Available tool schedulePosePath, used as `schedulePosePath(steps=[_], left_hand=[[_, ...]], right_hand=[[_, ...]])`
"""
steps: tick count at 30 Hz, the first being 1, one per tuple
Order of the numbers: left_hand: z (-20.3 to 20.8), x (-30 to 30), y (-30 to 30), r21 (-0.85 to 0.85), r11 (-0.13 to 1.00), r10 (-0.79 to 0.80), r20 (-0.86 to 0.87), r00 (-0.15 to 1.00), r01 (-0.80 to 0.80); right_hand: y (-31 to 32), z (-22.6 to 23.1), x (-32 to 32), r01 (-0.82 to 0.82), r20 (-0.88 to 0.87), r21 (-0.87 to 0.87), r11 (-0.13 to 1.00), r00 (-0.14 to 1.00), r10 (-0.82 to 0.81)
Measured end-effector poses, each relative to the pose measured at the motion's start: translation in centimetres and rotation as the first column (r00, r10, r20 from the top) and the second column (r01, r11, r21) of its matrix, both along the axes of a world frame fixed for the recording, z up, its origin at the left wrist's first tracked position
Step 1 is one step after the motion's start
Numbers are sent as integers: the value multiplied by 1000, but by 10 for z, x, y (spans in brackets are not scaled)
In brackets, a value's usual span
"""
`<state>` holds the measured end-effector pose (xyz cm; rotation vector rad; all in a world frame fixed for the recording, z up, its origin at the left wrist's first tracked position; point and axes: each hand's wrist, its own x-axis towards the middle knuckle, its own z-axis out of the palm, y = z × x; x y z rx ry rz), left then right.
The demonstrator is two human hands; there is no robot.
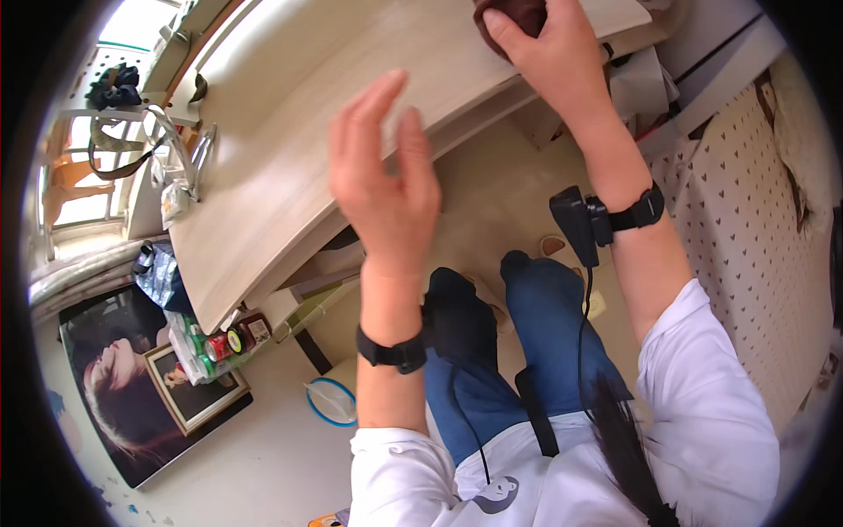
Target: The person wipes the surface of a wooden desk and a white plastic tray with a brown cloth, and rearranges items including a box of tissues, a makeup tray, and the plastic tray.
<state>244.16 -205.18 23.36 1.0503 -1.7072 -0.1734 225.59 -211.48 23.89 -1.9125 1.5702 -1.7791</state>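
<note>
Two hands are reaching over one desk (272,149), each wrist wearing one of two black bands (391,353). The right hand (562,57) is stretching forward, its thumb closing on one brown object (527,12), which is sitting partly beyond the top edge over the desk's right part. The left hand (382,167) is hanging by the near edge, fingers pointing forward, thumb standing apart. Two pictures (105,413) are leaning together at lower left.
</note>
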Motion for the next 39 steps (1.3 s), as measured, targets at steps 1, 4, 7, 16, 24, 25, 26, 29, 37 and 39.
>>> schedulePosePath(steps=[1, 4, 7, 16, 24, 25, 26, 29, 37, 39], left_hand=[[-12, -8, 11, -67, 996, -71, -70, 995, 66], [-25, -26, 53, 246, 937, -185, -249, 951, 247], [-39, -21, 68, 295, 830, -249, -565, 787, 474], [-70, 69, 80, 431, 886, 363, -414, 835, -171], [-80, 82, 83, 184, 840, 522, -19, 853, -510], [-83, 82, 83, 94, 843, 522, 89, 848, -529], [-86, 82, 83, 1, 845, 525, 194, 829, -535], [-74, 48, 80, 9, 915, 364, 406, 838, -402], [-65, -4, 79, 105, 923, 255, 556, 791, -371], [-66, 18, 88, 99, 922, 254, 576, 777, -375]], right_hand=[[20, 4, 14, -167, 242, 74, 983, 960, 144], [58, -12, 31, -187, 116, 56, 981, 977, 180], [93, -31, 65, -467, 530, 243, 850, 798, 287], [81, -77, 89, -162, -316, 358, 920, 906, 283], [94, -103, 75, -88, -521, 219, 972, 832, 192], [99, -103, 74, -103, -522, 214, 971, 829, 202], [103, -103, 72, -118, -523, 210, 971, 825, 213], [113, -104, 57, -149, -505, 150, 977, 838, 205], [109, -97, 55, -96, -173, 146, 985, 977, 121], [111, -93, 56, -88, -197, 158, 984, 973, 118]])
